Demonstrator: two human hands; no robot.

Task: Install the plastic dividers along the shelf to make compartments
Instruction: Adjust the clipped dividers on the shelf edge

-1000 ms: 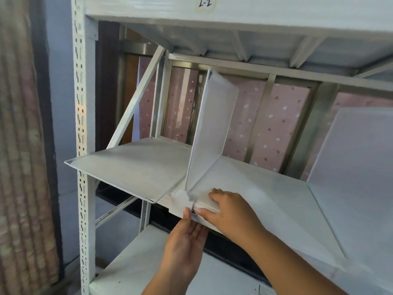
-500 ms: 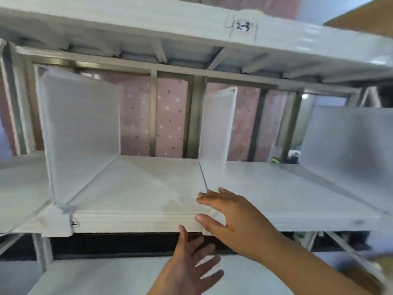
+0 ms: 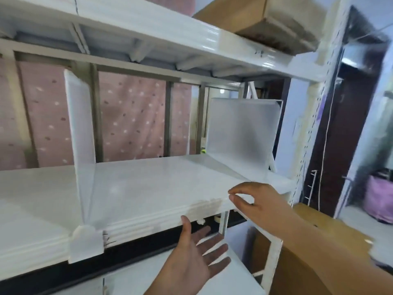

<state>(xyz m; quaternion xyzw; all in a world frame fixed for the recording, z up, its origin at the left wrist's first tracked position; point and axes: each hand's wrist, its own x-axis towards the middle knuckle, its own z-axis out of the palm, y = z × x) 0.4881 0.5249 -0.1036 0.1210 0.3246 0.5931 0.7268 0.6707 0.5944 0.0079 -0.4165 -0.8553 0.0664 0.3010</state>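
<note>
A white shelf [image 3: 148, 188] carries two frosted plastic dividers standing upright. The left divider [image 3: 79, 133] ends in a white clip [image 3: 86, 243] hooked over the shelf's front lip. The right divider [image 3: 242, 128] stands near the shelf's right end. My right hand [image 3: 255, 201] is at the front lip where the right divider's foot ends, with thumb and forefinger pinched close together; whether they grip anything is unclear. My left hand [image 3: 191, 258] hovers palm up, fingers spread, just below the front lip, holding nothing.
An upper shelf [image 3: 148, 24] runs close overhead with a cardboard box [image 3: 265, 15] on it. A perforated upright post [image 3: 308, 135] bounds the right end. Another cardboard box [image 3: 308, 262] stands low on the right. A lower shelf [image 3: 170, 279] lies beneath my left hand.
My view and both hands have shifted right along the shelf, from the first divider's clip past the middle divider to the right divider's front end. My left hand has opened.
</note>
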